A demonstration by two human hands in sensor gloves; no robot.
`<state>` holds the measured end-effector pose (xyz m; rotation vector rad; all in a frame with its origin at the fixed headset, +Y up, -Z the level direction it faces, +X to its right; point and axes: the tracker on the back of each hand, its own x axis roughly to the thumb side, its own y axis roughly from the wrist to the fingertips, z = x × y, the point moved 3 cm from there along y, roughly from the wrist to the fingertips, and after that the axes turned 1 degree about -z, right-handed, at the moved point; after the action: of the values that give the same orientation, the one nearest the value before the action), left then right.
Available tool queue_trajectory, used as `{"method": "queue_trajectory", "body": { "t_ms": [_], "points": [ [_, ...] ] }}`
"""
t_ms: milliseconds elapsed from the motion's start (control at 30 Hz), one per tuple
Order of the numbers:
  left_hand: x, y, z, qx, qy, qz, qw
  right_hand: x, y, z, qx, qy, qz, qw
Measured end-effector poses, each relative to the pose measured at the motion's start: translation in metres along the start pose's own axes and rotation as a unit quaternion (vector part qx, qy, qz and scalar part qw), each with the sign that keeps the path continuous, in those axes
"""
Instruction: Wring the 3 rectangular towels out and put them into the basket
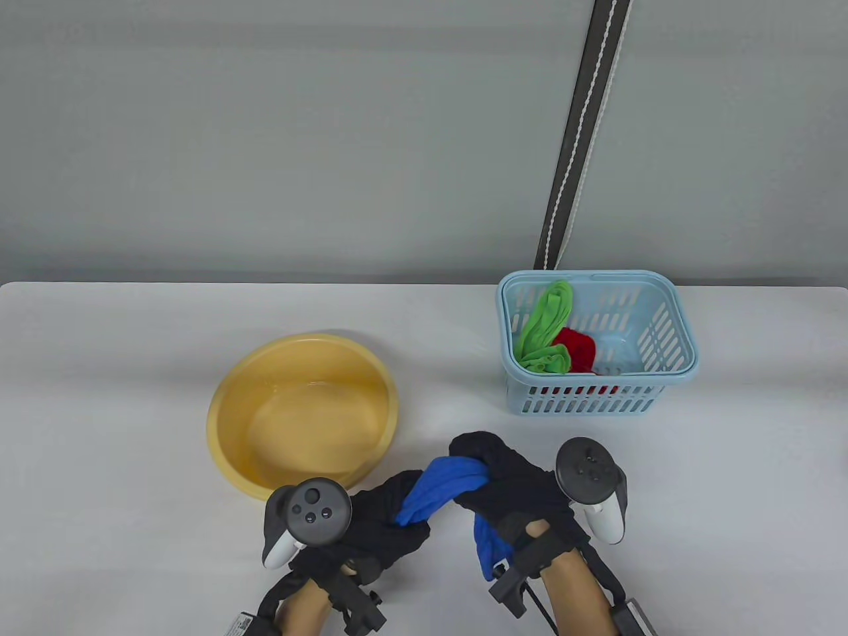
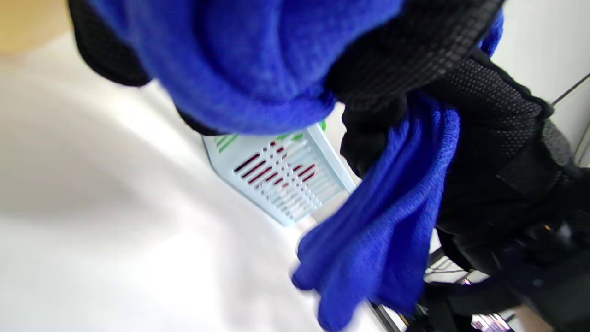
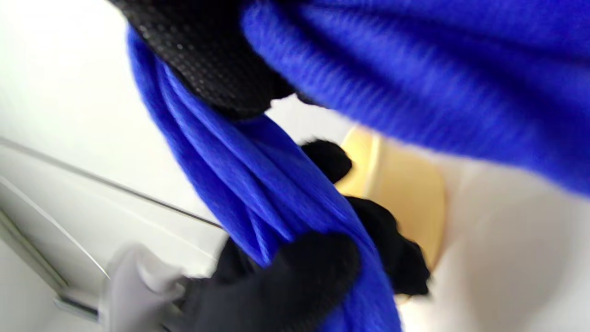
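Table view: white table (image 1: 132,397) spans the full width, grey wall behind, one dark strap with white stitched edging (image 1: 583,132) hanging down the wall to just behind the basket.

Yellow basin (image 1: 303,414), count 1, round, left of centre, a shallow layer of water in the bottom. No towel in it. It sits just beyond the left hand, near edge close to that hand's tracker.

Light blue basket (image 1: 652,391), count 1, slotted walls, right of centre at the far side, well apart from the basin. Contents: green towel (image 1: 546,328), count 1, draped up the left inner wall; red towel (image 1: 578,350), count 1, bunched beside it on the basket floor and touching it. Red shows through the front slots in the left wrist view also.

Blue towel (image 1: 440,490), count 1, outside the basket, held above the near table edge between basin and basket. It is twisted into a rope between the two hands; one loose end hangs below the right hand.

Hands, count 2, black gloves, one tracker each. Right hand (image 1: 513,487): fingers curled tightly round the upper part of the blue towel. Left hand (image 1: 377,523): fingers wrapped round the lower end, thumb closed over it as seen in the right wrist view. Hands near each other, short twisted span between.

Towels total 3: two in basket, one in hand. Open table lies between the hands and the basket.
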<state>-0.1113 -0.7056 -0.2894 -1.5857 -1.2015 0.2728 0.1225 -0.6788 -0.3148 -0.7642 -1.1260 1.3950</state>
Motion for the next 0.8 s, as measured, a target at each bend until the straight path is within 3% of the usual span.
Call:
{"method": "queue_trajectory", "body": {
  "t_ms": [333,400,600,800],
  "points": [
    [0.007,0.017,-0.028,0.016,-0.031,-0.018,0.999,-0.012,0.0,0.0,-0.005,0.183,-0.015,0.983],
    [0.006,0.023,-0.041,-0.043,-0.025,-0.001,0.999,-0.012,0.0,0.003,0.001,0.183,-0.019,0.983],
    [-0.001,0.037,-0.064,-0.093,-0.121,0.031,0.988,-0.014,0.0,0.012,-0.021,0.203,-0.017,0.979],
    [-0.001,0.046,-0.071,-0.131,-0.214,0.038,0.967,-0.015,-0.001,0.013,-0.049,0.25,-0.031,0.967]
  ]
}}
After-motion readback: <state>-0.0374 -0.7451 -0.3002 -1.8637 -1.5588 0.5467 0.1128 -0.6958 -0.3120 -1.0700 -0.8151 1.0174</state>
